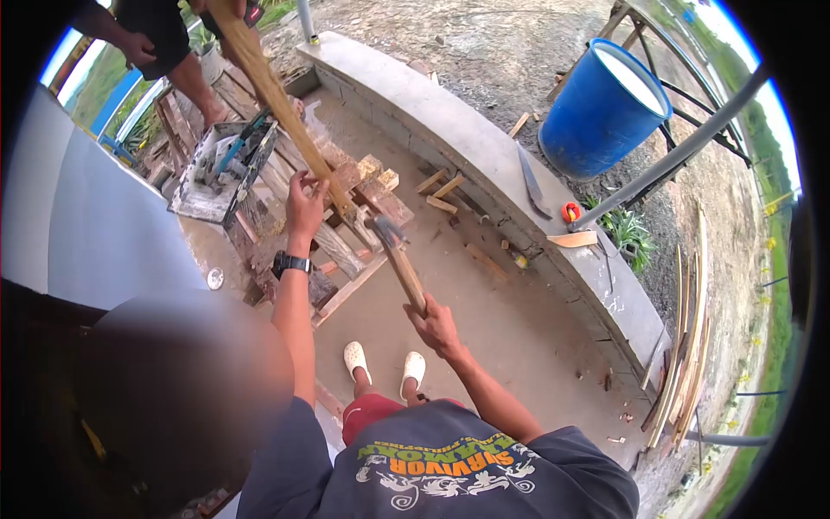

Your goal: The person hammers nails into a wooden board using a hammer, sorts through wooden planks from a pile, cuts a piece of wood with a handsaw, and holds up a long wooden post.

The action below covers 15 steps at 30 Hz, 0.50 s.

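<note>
A claw hammer (403,272) with a wooden handle is gripped in my right hand (437,327), closed around the handle's lower end. Its metal head is close to the lower end of a long wooden plank (290,112). My left hand (304,212), with a dark watch on the wrist, is at the plank's left edge with fingers bent against it. Whether a small item sits between those fingers is hard to see. The plank slopes up to another person's hand (203,5) at the top. Under its lower end are stacked wood pieces (333,246).
Another person's leg (197,86) is beside a dirty open box (203,195) of tools. A low concrete wall (484,130) curves along the right, carrying a machete (532,182) and an orange tape roll (571,211). Beyond it are a blue drum (596,117) and wood strips (687,346).
</note>
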Available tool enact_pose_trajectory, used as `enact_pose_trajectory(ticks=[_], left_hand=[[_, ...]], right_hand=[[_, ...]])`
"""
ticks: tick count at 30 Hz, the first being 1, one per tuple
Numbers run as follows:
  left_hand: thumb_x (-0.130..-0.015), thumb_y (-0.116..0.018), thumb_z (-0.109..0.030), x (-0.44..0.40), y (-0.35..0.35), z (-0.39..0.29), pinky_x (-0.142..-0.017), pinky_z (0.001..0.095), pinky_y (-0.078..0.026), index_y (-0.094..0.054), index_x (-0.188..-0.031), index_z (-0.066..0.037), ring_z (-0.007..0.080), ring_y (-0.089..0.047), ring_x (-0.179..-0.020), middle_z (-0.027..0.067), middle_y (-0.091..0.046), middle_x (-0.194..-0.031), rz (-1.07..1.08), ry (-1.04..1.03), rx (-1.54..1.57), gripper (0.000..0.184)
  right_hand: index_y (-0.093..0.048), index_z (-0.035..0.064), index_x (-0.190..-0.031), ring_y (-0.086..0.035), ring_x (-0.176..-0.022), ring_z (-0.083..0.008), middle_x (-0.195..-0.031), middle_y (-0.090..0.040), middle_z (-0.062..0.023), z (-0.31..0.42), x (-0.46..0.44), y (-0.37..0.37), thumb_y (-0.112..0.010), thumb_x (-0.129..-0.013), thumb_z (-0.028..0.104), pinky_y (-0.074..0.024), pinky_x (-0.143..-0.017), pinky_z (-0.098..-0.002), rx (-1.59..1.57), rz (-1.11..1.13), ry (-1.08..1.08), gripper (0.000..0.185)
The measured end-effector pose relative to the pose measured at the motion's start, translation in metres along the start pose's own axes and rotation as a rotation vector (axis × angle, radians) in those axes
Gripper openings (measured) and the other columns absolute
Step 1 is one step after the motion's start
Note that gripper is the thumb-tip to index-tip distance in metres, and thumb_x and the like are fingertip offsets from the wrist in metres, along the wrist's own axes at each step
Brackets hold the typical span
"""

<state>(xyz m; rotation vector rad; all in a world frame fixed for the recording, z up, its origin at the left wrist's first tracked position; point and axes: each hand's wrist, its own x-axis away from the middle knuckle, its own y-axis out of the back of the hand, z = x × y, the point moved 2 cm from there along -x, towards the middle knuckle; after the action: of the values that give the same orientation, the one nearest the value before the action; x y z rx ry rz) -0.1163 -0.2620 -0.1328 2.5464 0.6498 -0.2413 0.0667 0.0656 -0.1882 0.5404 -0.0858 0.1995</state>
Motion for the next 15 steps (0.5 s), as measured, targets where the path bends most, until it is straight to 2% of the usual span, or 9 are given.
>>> enact_pose_trajectory(ticks=[1,2,3,4,6,8,12,14,15], left_hand=[[-0.096,-0.075,-0.033,0.011,0.008,-0.005,-0.089,0.0429,-0.053,-0.057,-0.13,-0.001,0.0324,-0.069,-0.106,0.0155,-0.071,-0.112,-0.055,0.041,-0.042,0.05],[-0.096,-0.076,-0.032,0.021,0.015,0.001,-0.086,0.0416,-0.054,-0.058,-0.125,0.001,0.029,-0.068,-0.097,0.0129,-0.07,-0.104,-0.133,0.03,-0.047,0.047],[-0.096,-0.076,-0.032,0.031,0.02,0.016,-0.084,0.0401,-0.054,-0.058,-0.122,0.002,0.0257,-0.065,-0.091,0.0095,-0.066,-0.097,-0.15,0.132,0.065,0.046],[-0.096,-0.076,-0.03,0.038,0.023,0.038,-0.072,0.0358,-0.053,-0.06,-0.113,0.0,0.0193,-0.061,-0.079,0.0064,-0.062,-0.089,-0.196,0.211,0.156,0.038],[-0.097,-0.074,-0.03,0.066,0.041,0.044,-0.06,0.0319,-0.049,-0.061,-0.104,-0.006,0.0143,-0.058,-0.07,0.0051,-0.061,-0.085,-0.075,0.629,0.663,0.029],[-0.1,-0.069,-0.026,0.087,0.051,0.047,-0.054,0.0291,-0.045,-0.06,-0.099,-0.008,0.011,-0.056,-0.064,0.0042,-0.062,-0.082,-0.021,0.826,0.93,0.02],[-0.102,-0.062,-0.017,0.119,0.054,0.044,-0.058,0.029,-0.048,-0.061,-0.107,-0.006,0.0137,-0.059,-0.068,0.0047,-0.064,-0.086,-0.096,0.933,0.998,0.012],[-0.099,-0.057,-0.005,0.132,0.055,0.042,-0.062,0.0282,-0.05,-0.061,-0.115,-0.003,0.0146,-0.061,-0.071,0.0053,-0.065,-0.09,-0.045,0.794,1.005,0.017],[-0.097,-0.056,-0.001,0.14,0.059,0.039,-0.066,0.0278,-0.052,-0.062,-0.117,-0.003,0.0154,-0.062,-0.077,0.0055,-0.066,-0.094,-0.017,0.734,0.965,0.021]], right_hand=[[-0.063,0.0042,-0.114,-0.061,-0.062,-0.0401,-0.072,-0.064,-0.0234,-0.01,0.014,0.009,-0.072,-0.096,0.037,-0.0493,-0.063,-0.0475,0.01,-0.005,-0.01,0.038],[-0.064,0.0058,-0.116,-0.065,-0.07,-0.0446,-0.078,-0.067,-0.0254,-0.021,0.029,0.016,-0.073,-0.096,0.038,-0.0505,-0.066,-0.0494,0.049,0.044,-0.094,0.04],[-0.064,0.0057,-0.115,-0.065,-0.071,-0.046,-0.078,-0.067,-0.0257,-0.031,0.044,0.023,-0.073,-0.095,0.039,-0.0505,-0.066,-0.0503,0.055,0.051,-0.137,0.04],[-0.064,0.0056,-0.113,-0.064,-0.071,-0.0475,-0.078,-0.067,-0.0261,-0.041,0.062,0.027,-0.073,-0.095,0.04,-0.0504,-0.066,-0.0512,0.055,0.076,-0.185,0.04],[-0.063,0.0044,-0.108,-0.066,-0.075,-0.0489,-0.079,-0.067,-0.0262,-0.075,0.089,0.032,-0.073,-0.095,0.042,-0.0514,-0.067,-0.0528,0.13,0.083,-0.204,0.041],[-0.063,0.0033,-0.104,-0.067,-0.077,-0.0494,-0.078,-0.067,-0.0265,-0.104,0.113,0.037,-0.074,-0.093,0.043,-0.0516,-0.068,-0.0543,0.149,0.038,-0.202,0.042],[-0.063,0.002,-0.102,-0.067,-0.077,-0.0494,-0.078,-0.067,-0.0273,-0.118,0.142,0.052,-0.075,-0.092,0.043,-0.051,-0.068,-0.0553,0.169,0.064,-0.275,0.044],[-0.062,0.0006,-0.1,-0.066,-0.075,-0.0507,-0.078,-0.067,-0.0282,-0.117,0.153,0.058,-0.074,-0.092,0.042,-0.0501,-0.067,-0.0555,0.189,0.028,-0.327,0.044],[-0.062,0.0006,-0.1,-0.066,-0.075,-0.0507,-0.078,-0.067,-0.0282,-0.115,0.158,0.059,-0.074,-0.092,0.042,-0.0501,-0.067,-0.0555,0.194,0.092,-0.338,0.044]])
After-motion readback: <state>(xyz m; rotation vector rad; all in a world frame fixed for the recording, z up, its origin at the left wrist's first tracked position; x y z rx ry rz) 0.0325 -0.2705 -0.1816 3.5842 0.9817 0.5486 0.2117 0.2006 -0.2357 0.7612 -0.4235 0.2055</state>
